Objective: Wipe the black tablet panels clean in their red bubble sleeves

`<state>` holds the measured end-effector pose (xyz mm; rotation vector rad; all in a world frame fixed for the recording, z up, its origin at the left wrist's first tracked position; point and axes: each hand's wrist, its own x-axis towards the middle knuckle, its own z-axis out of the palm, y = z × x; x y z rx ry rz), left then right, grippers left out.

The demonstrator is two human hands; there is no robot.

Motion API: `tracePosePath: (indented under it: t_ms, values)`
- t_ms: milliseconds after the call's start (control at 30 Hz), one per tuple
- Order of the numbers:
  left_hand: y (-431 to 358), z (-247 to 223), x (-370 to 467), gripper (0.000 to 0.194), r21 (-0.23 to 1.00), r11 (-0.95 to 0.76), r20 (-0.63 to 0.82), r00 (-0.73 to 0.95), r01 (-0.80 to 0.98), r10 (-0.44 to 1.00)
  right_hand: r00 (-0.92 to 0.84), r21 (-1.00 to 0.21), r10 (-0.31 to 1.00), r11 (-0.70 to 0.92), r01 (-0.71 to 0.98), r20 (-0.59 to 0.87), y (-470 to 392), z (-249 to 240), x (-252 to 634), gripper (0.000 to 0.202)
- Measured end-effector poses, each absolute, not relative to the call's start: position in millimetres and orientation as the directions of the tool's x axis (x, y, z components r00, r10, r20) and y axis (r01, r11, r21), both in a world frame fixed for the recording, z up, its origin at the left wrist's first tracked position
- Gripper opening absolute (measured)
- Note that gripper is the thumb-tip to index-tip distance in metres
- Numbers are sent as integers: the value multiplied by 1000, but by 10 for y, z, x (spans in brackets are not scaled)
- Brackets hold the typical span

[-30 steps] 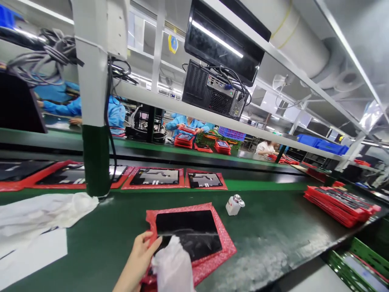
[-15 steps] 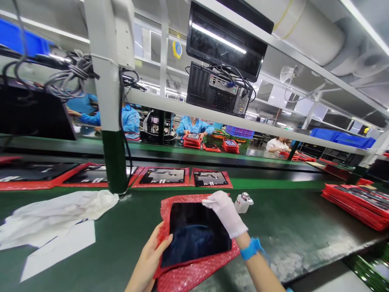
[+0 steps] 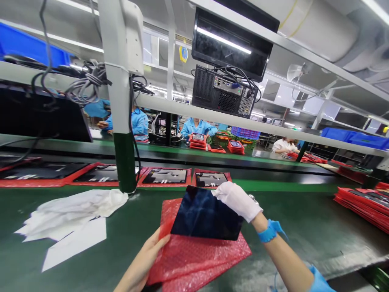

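A dark, glossy tablet-like panel is tilted above a red bubble-wrap sheet or bag. My right hand, in a white glove with a blue band at the wrist, pinches the panel's upper right edge. My bare left hand grips the left edge of the red bubble wrap, thumb on top, close to the panel's lower left corner. Behind the gloved hand a small container's metal lid peeks out; its body is mostly hidden.
White cloths and a white sheet lie to the left by a post. Several red-wrapped tablet parts line the back. Stacked red-wrapped pieces stand at right. Co-workers sit across the bench.
The panel has risen and tilted off the red bubble wrap, lifted by my right hand, exposing the wrap beneath. My left hand has shifted slightly down and left, keeping the wrap. The view has swung slightly left.
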<state>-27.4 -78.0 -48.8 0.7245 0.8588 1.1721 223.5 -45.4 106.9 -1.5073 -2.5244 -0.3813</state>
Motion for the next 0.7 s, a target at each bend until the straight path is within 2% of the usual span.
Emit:
tracePosePath:
  t_ms: [67, 167, 300, 433, 533, 700]
  values:
    - [-800, -492, -304, 63, 819, 343, -255, 244, -460, 936, -444, 143, 850, 420, 896, 283, -460, 1139, 2217, 23]
    - [-844, -507, -289, 47, 787, 409, -290, 309, -462, 906, -403, 141, 871, 377, 915, 281, -429, 1148, 2165, 24]
    - [-832, -492, -210, 33, 746, 441, -324, 307, -498, 895, -389, 110, 865, 374, 921, 318, -310, 1035, 2137, 28]
    - [-766, -473, -200, 23, 759, 441, -334, 295, -479, 895, -418, 91, 859, 410, 908, 296, -65, 939, 2193, 24]
    - [-731, -486, -234, 21, 758, 439, -333, 293, -483, 897, -435, 72, 864, 432, 899, 254, 155, 905, 2239, 20]
    - [-701, -526, -273, 32, 726, 439, -345, 272, -529, 898, -501, 54, 844, 501, 864, 192, 398, 814, 2269, 23]
